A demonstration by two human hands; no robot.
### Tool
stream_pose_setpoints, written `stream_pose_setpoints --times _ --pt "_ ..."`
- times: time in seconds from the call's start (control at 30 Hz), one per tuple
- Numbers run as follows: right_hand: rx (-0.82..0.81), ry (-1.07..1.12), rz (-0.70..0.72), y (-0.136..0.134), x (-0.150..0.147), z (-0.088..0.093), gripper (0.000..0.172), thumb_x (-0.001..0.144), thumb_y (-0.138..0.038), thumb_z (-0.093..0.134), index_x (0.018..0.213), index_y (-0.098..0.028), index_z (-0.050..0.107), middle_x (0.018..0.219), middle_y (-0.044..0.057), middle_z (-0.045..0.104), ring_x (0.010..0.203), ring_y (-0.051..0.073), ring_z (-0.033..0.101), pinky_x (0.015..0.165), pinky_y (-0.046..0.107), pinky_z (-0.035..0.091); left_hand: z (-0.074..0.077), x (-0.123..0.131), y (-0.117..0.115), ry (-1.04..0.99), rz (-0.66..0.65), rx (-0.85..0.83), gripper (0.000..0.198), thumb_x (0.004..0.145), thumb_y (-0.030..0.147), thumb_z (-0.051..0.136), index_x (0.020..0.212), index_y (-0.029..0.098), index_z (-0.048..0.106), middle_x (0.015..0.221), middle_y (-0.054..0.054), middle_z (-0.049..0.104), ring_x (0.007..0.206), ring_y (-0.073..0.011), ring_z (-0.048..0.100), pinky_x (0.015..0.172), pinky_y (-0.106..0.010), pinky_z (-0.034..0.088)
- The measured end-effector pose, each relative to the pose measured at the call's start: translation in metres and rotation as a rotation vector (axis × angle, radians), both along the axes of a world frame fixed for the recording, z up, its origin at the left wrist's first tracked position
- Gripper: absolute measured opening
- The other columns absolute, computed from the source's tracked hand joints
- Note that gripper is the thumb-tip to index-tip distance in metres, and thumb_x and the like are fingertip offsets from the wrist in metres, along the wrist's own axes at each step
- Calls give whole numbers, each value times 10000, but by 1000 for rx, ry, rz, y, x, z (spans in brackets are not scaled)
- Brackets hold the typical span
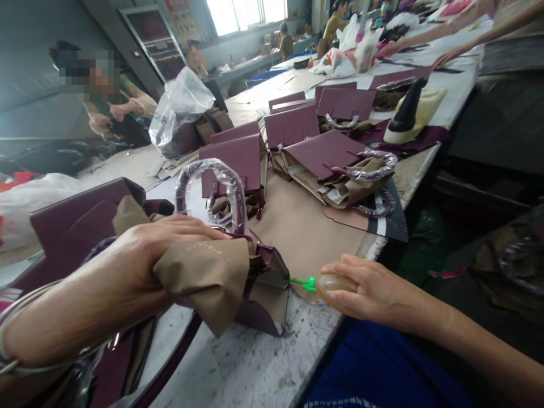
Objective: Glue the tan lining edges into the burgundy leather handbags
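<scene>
- My left hand (161, 249) presses brown paper (208, 277) onto the maroon bag (266, 294) at the table (238, 362) edge; fingers clenched on the paper, which hides most of the bag.
- Right of the bag, my right hand (361, 286) grips a glue bottle (334, 283), its green nozzle (304, 281) touching the bag; my fingers cover most of the bottle.
</scene>
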State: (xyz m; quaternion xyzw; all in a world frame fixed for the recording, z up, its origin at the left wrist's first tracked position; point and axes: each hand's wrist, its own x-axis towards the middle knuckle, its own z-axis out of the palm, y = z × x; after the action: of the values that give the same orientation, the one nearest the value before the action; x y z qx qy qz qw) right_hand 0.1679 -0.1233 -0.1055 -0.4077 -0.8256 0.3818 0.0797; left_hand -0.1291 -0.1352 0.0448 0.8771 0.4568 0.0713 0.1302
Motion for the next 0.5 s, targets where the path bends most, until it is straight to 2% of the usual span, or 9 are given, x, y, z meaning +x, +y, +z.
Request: stream_pose_setpoints --times 0.1,0.23,0.37,0.5 --pt "-9 -10 24 -1 0 -4 319 829 -313 492 1109 -191 584 874 53 558 797 190 568 759 294 427 -1 -3 -4 15 -46 54 242 832 433 472 1024 338 585 1024 132 634 914 -41 587 813 -86 415" --pt "-12 -15 -1 1 -1 -5 317 844 -362 479 1100 -206 579 890 53 555 798 185 565 754 288 422 -3 -3 -9 75 -20 95 247 830 451 477 1029 338 570 1036 147 622 947 -22 570 854 -73 399" --pt "-30 -2 15 -1 -3 -6 307 841 -340 468 1097 -210 579 892 50 551 803 188 562 768 305 418 -5 -2 -16 64 -62 109 266 805 402 490 1019 279 590 1031 105 637 952 -47 577 884 -109 396" --pt "-52 32 23 -7 -2 -9 292 836 -326 474 1089 -224 579 866 35 548 784 176 556 745 293 417 -3 -1 -26 25 1 57 248 748 331 550 975 257 620 997 70 658 958 -91 582 890 -170 411"
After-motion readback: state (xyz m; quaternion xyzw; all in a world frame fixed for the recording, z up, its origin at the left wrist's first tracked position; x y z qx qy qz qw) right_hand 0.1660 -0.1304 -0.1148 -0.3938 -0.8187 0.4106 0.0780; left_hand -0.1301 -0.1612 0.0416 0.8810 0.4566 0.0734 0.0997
